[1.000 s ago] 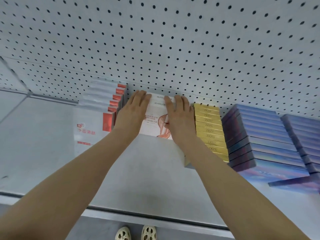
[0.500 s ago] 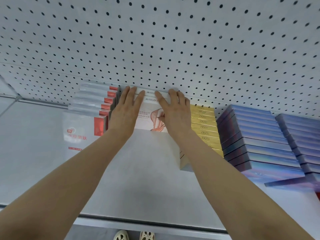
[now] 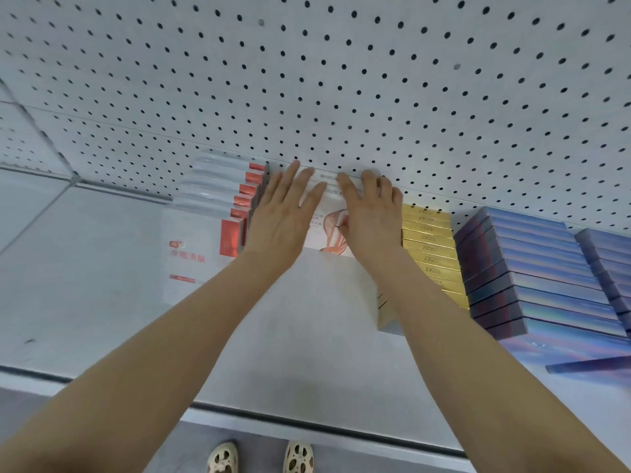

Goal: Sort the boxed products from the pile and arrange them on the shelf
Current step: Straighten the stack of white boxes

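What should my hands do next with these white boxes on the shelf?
Probably lift both hands away. The left hand and right hand lie flat on the white boxes, which already sit against the pegboard between the red-striped boxes and gold boxes.

Shop, pegboard-backed shelf [image 3: 102, 319], rows of boxed products [image 3: 532, 268]

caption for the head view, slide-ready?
Both hands, left hand and right hand, press white boxes against the pegboard between neighbouring rows.
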A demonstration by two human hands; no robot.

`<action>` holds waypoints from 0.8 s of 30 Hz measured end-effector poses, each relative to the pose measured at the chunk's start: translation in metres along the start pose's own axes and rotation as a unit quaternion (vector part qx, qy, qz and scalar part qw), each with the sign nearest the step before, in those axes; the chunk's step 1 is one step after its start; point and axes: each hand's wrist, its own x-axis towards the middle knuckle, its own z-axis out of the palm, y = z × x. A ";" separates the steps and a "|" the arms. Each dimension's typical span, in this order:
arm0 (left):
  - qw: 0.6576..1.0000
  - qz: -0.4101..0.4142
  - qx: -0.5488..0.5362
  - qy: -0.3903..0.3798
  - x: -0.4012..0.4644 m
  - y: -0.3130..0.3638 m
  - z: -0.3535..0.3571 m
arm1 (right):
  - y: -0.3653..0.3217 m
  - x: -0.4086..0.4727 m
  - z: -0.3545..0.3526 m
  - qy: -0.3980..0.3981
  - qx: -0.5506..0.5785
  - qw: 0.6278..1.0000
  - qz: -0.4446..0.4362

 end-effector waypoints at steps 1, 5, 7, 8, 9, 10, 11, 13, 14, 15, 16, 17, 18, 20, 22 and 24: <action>1.000 0.012 -0.012 0.010 -0.007 -0.001 -0.008 | -0.004 -0.002 -0.005 0.000 0.012 1.000 0.015; 0.997 0.009 -0.056 0.045 -0.042 -0.027 -0.045 | -0.039 -0.017 -0.033 0.069 0.091 0.993 0.043; 0.996 -0.016 -0.078 0.046 -0.064 -0.053 -0.059 | -0.070 -0.027 -0.047 0.102 0.170 0.980 0.005; 0.995 -0.025 -0.085 0.040 -0.074 -0.068 -0.065 | -0.087 -0.032 -0.052 0.098 0.194 0.976 -0.013; 0.995 -0.030 -0.089 0.028 -0.084 -0.084 -0.069 | -0.105 -0.035 -0.058 0.080 0.208 0.974 -0.025; 0.995 -0.033 -0.092 0.005 -0.093 -0.099 -0.070 | -0.122 -0.038 -0.060 0.046 0.221 0.974 -0.031; 0.995 -0.032 -0.095 -0.028 -0.101 -0.114 -0.070 | -0.138 -0.039 -0.062 -0.001 0.226 0.974 -0.035; 0.990 -0.027 -0.102 -0.098 -0.113 -0.138 -0.069 | -0.164 -0.038 -0.060 -0.087 0.184 0.978 -0.048; 0.986 -0.022 -0.108 -0.127 -0.117 -0.147 -0.068 | -0.173 -0.037 -0.058 -0.119 0.157 0.979 -0.048; 0.983 -0.015 -0.117 -0.144 -0.120 -0.155 -0.067 | -0.182 -0.037 -0.056 -0.141 0.139 0.979 -0.041; 0.980 -0.009 -0.128 -0.154 -0.121 -0.160 -0.065 | -0.189 -0.037 -0.053 -0.151 0.126 0.980 -0.035; 0.977 -0.006 -0.139 -0.161 -0.120 -0.163 -0.063 | -0.196 -0.037 -0.049 -0.151 0.112 0.982 -0.031; 0.975 -0.009 -0.143 -0.167 -0.118 -0.164 -0.062 | -0.202 -0.039 -0.045 -0.144 0.100 0.984 -0.023; 0.977 -0.018 -0.138 -0.159 -0.116 -0.165 -0.059 | -0.210 -0.043 -0.037 -0.106 0.096 0.990 0.000; 0.980 -0.020 -0.148 -0.132 -0.115 -0.166 -0.056 | -0.212 -0.044 -0.028 -0.028 0.093 0.995 0.013; 0.983 -0.004 -0.162 -0.084 -0.113 -0.168 -0.054 | -0.213 -0.041 -0.021 0.042 0.090 0.995 0.020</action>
